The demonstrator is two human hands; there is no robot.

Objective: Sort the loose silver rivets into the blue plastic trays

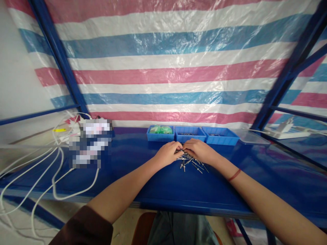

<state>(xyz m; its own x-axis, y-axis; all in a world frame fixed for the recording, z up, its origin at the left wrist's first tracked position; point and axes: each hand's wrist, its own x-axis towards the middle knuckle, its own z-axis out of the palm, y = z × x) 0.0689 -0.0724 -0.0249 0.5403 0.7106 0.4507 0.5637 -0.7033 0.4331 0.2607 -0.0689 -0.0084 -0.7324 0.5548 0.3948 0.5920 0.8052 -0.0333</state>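
Note:
A loose pile of silvery blind rivets [196, 166] lies on the blue table, thin pins pointing in many directions. My left hand [168, 153] is at the pile's left side, its thumb and fingers closed in a pinch on rivets. From the right, my right hand [198, 149] reaches over the pile with curled fingers, also pinching rivets. The fingertips of both hands nearly meet above the heap. How many rivets each hand holds is hidden by the fingers.
Behind the hands stand a blue bin with green bags [160, 137], a middle bin [190, 138] and a right bin [221, 140], the latter two with some metal pieces. White cables [57, 170] trail across the left side. A power strip [286, 132] sits at right.

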